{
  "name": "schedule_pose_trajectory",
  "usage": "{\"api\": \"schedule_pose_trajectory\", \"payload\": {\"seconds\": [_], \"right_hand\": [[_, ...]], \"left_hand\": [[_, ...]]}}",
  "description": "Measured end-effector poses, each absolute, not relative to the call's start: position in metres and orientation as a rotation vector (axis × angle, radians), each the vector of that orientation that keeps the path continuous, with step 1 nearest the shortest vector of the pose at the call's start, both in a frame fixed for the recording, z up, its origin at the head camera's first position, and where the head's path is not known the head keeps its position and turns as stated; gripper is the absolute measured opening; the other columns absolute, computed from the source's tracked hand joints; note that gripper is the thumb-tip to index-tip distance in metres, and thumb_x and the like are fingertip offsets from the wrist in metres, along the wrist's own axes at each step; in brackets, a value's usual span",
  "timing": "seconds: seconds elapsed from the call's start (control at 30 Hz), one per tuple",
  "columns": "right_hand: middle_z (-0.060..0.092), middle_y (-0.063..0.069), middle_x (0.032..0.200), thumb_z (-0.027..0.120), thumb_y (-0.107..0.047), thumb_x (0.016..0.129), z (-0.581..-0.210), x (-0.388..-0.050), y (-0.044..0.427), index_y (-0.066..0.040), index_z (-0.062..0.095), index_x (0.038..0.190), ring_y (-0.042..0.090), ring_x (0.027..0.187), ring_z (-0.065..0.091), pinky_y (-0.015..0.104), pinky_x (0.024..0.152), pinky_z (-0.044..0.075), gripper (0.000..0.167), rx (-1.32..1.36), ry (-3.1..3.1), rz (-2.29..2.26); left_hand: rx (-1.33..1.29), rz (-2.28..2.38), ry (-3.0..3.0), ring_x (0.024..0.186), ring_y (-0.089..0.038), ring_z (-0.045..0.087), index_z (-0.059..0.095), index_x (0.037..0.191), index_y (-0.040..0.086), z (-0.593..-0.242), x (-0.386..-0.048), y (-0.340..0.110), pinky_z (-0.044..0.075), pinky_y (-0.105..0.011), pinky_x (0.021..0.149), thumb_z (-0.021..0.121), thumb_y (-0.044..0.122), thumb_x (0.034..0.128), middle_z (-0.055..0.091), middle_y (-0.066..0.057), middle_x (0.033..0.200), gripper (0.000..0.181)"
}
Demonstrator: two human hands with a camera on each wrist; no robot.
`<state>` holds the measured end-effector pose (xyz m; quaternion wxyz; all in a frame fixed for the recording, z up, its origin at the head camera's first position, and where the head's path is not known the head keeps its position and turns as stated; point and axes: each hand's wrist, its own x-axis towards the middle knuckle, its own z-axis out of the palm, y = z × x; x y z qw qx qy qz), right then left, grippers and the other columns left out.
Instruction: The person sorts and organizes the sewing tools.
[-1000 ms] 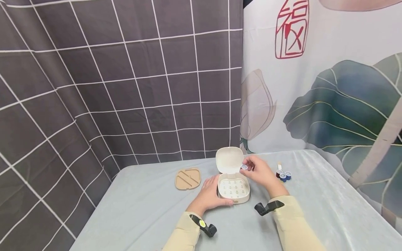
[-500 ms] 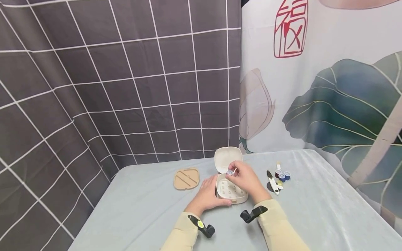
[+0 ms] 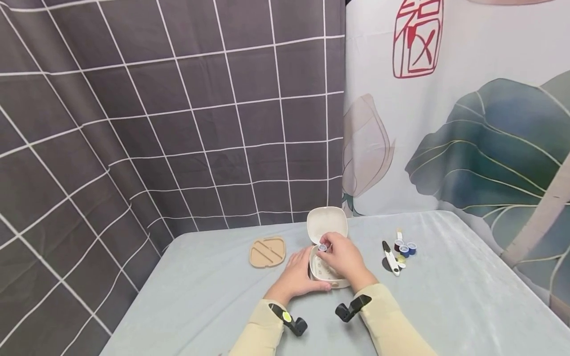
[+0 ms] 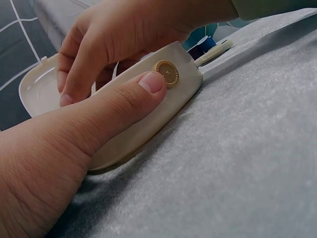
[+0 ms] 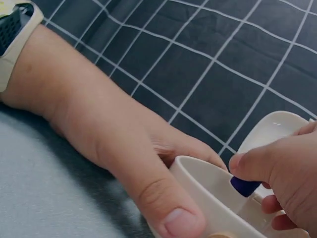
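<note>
A cream sewing box (image 3: pixel 340 284) stands on the table with its lid (image 3: pixel 327 222) raised at the back. My left hand (image 3: pixel 297 278) grips its left side, the thumb lying along the front wall beside a tan button-shaped clasp (image 4: pixel 167 74). Over the box's open inside, my right hand (image 3: pixel 344 256) pinches a small thread spool (image 3: pixel 322 246) with a pale end. In the right wrist view the spool (image 5: pixel 243 186) is dark blue and sits just inside the rim. My right hand covers much of the box's pegged floor.
A tan grooved tray (image 3: pixel 267 252) lies left of the box. To the right are thread snips (image 3: pixel 391 259), several more spools (image 3: pixel 403 250), a dark round piece (image 3: pixel 386 264) and small yellowish items. A dark checked curtain (image 3: pixel 222 123) hangs behind the table.
My right hand has moved left and down with the spool, from beside the lid into the box's left back part. The left hand has stayed on the box. The snips are now uncovered.
</note>
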<state>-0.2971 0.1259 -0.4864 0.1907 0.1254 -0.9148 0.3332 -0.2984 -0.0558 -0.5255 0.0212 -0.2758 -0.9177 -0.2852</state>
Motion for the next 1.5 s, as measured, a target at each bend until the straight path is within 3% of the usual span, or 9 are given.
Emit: {"api": "schedule_pose_trajectory", "payload": {"seconds": [0.43,1.07,1.5], "right_hand": [[0.063,-0.002,0.082,0.085,-0.026,0.078,-0.489,-0.298,0.115,-0.020,0.062,0.080,0.019,0.069,0.059,0.043,0.063,0.052,0.024,0.261,-2.713,0.672],[0.069,-0.001,0.086,0.083,-0.028,0.082,-0.492,-0.297,0.106,-0.018,0.073,0.091,0.025,0.082,0.069,0.046,0.073,0.057,0.016,0.293,-2.768,0.501],[0.070,-0.002,0.087,0.083,-0.028,0.081,-0.492,-0.297,0.109,-0.019,0.070,0.091,0.023,0.082,0.069,0.046,0.073,0.056,0.019,0.299,-2.802,0.529]], "left_hand": [[-0.864,-0.871,-2.847,0.147,-0.021,0.035,0.030,0.157,0.014,-0.525,-0.299,-0.055,0.020,-0.041,0.124,0.082,0.067,0.0692,0.043,-0.007,0.156,0.115],[-0.864,-0.831,-2.841,0.147,-0.019,0.035,0.030,0.157,0.016,-0.525,-0.300,-0.055,0.022,-0.039,0.123,0.082,0.068,0.0692,0.043,-0.004,0.156,0.114],[-0.868,-0.846,-2.845,0.146,-0.019,0.035,0.031,0.156,0.017,-0.522,-0.298,-0.055,0.021,-0.039,0.123,0.083,0.066,0.0691,0.043,-0.003,0.155,0.113]]}}
